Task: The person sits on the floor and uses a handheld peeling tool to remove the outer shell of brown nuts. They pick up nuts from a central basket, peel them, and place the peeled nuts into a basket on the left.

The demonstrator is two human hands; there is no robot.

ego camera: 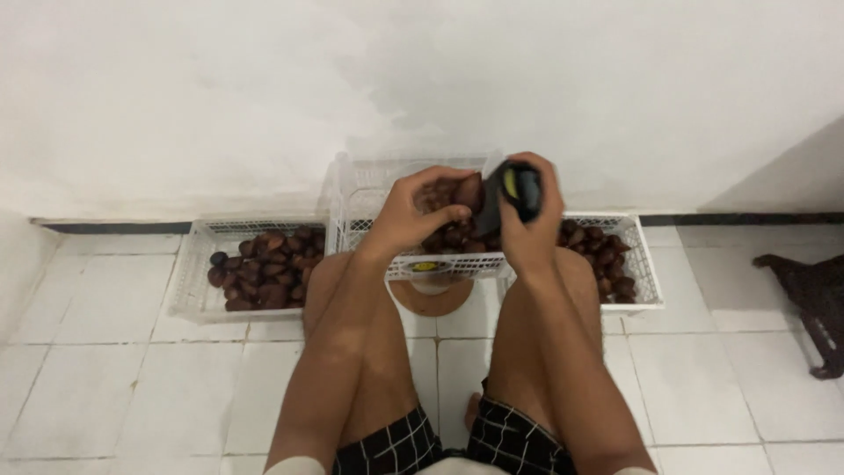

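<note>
Seen from above, seated on a white tiled floor [105, 387], knees bent, checked shorts [396, 449] at the near edge.

Left hand [413, 211] raised over the middle crate [369, 189], fingers [444, 214] curled shut around 1 dark brown fruit [469, 190], its pointed end up. Right hand [527, 215] just right of it, fingers wrapped closed on a dark tool [514, 189] with a yellow spot; tool nearly touching the fruit, exact contact hard to tell. Kind of tool not clear.

3 white plastic crates in a row along the far wall [422, 79]. Middle crate tallest, holding more brown fruit, mostly hidden behind the hands. Left crate [189, 281] low, filled with a heap of the same fruit toward its right half. Right crate [646, 264] low too, fruit piled along its far and right sides, partly hidden by the right forearm.

Round tan disc [431, 299] on the floor just near the middle crate, between the knees. Small yellow mark on the near wall of that crate.

Far right, a dark curved object [813, 303] on the floor, well apart from the crates, cut off by the edge.
</note>
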